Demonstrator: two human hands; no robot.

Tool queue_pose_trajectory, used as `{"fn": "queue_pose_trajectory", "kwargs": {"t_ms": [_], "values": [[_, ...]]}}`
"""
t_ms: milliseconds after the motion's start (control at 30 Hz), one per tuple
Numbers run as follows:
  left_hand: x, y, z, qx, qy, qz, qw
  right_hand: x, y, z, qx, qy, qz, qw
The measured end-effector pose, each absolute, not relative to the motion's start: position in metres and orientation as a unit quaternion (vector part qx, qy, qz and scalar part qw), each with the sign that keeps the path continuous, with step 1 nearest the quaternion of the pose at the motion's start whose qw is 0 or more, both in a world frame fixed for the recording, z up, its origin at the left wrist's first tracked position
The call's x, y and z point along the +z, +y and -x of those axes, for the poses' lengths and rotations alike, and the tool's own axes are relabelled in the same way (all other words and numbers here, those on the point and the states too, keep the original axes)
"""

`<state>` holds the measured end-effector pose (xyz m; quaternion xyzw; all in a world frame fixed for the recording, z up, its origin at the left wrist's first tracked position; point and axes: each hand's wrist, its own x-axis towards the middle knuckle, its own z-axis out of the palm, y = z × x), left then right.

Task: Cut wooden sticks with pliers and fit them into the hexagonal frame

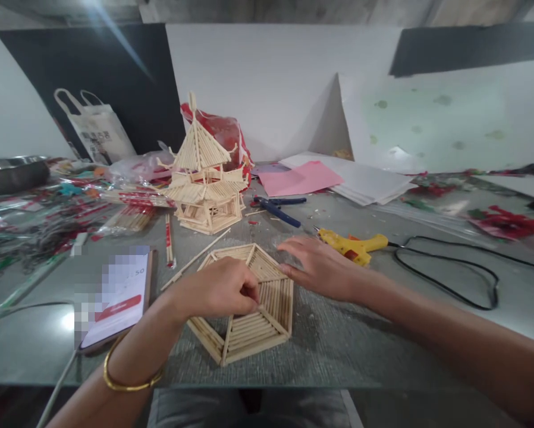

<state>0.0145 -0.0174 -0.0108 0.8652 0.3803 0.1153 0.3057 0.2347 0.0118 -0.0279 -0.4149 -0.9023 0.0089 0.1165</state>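
Note:
A flat hexagonal panel of thin wooden sticks (276, 303) lies on the table in front of me. Stick rows fill several of its wedges, while a gap shows at the near left. Over the panel's middle, my left hand (226, 288) is closed, its fingertips pressed together close to the inner sticks; whatever they pinch is hidden. My right hand (323, 267) reaches to the far right edge of the panel. Its fingers are stretched out and the thumb is at or very near the rim. Just beyond that hand lies a yellow glue gun (354, 244).
A stick-built pagoda (209, 190) stands behind the panel. Blue-handled pliers (278, 208) lie beside it. A phone (119, 297) is at left, near loose sticks (169, 241) and plastic-wrapped bundles (131, 217). Paper sheets (300, 177) lie at the back; a black cord (445, 285) loops at right.

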Motion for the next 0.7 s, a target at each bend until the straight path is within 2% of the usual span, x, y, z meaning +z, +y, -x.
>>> {"fn": "queue_pose_trajectory", "kwargs": {"t_ms": [700], "values": [[-0.0123, -0.0197, -0.0097, 0.04, 0.424, -0.858, 0.288, -0.033, 0.0106, -0.2385, -0.023, -0.92, 0.372, 0.12]]}}
